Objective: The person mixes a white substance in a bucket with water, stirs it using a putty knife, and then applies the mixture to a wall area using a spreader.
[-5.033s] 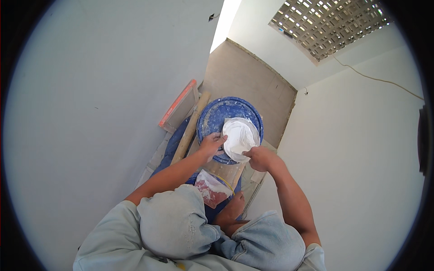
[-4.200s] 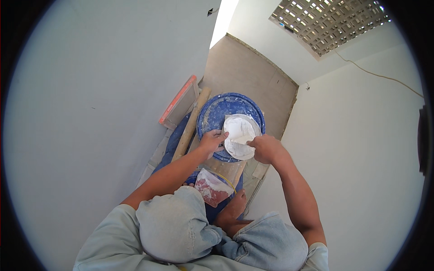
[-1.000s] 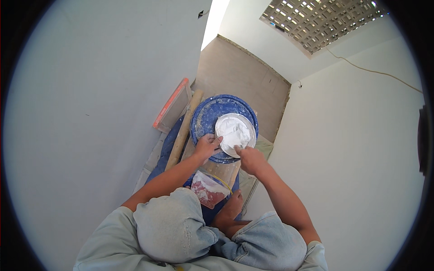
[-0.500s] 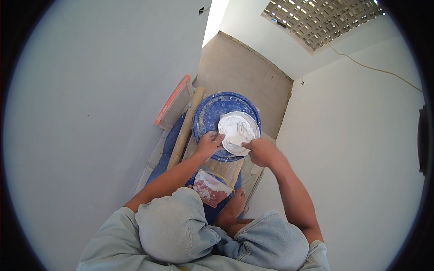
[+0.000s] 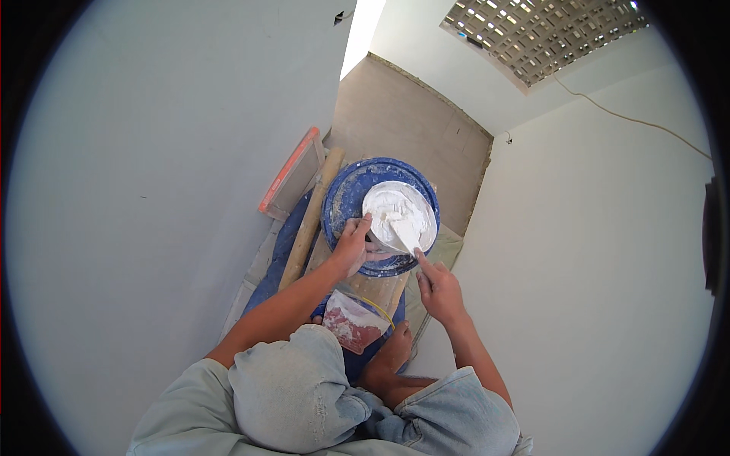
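A round white bowl (image 5: 366, 199) of thick white paste (image 5: 389, 199) is over a blue round lid (image 5: 344, 199) in front of me. My left hand (image 5: 354, 247) grips the bowl's near left side, thumb at the rim and fingers reaching beneath it. In my right hand (image 5: 442, 295) is a pale putty knife (image 5: 408, 234), its handle end at my fingertips near the bowl's near right rim. The knife's blade lies in the paste. Whether the bowl rests on the lid or is lifted off it, I cannot tell.
Left of the lid lie a wooden pole (image 5: 310, 220) and an orange-edged flat board (image 5: 291, 171). A paste-smeared red and white bag or packet (image 5: 352, 323) sits by my bare foot (image 5: 395, 346). Pale walls (image 5: 190, 167) close in on both sides.
My right hand has drawn back toward me and slightly right, so more of the putty knife shows. The bowl has shifted slightly left and away, with my left hand's fingers now extended below it.
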The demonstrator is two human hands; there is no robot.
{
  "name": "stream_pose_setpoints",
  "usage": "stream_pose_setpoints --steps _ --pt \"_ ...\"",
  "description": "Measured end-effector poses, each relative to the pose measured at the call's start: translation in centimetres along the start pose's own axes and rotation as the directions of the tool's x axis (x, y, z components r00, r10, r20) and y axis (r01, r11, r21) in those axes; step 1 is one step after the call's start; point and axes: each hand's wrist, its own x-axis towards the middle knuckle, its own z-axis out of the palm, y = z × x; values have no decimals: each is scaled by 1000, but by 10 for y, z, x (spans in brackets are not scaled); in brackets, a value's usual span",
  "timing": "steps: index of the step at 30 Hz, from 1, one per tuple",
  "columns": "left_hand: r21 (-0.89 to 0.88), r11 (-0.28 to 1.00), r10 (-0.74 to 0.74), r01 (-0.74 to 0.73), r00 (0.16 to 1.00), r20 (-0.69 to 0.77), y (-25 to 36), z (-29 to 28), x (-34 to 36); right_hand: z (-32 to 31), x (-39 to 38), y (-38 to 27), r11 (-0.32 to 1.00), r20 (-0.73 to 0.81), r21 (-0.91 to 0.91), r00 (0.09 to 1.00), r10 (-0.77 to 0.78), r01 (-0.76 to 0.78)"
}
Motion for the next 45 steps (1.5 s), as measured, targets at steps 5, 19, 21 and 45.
stream_pose_setpoints --steps 5,19,21,45 --pt "-43 997 58 -63 994 -93 5 14 2 -6 -29 8 990 69 -136 996 52 -42" --pt "-97 990 100 -103 994 -33 -3 -9 3 -2 3 11 253 364 873 902 233 -418" --pt "-133 983 118 -122 992 -39 -5 -7 5 24 2 13 -27 548 831 808 219 -556" --pt "-33 978 194 -205 960 -204 19 1 -5 27 -35 34 985 -139 -47 977 161 -169"
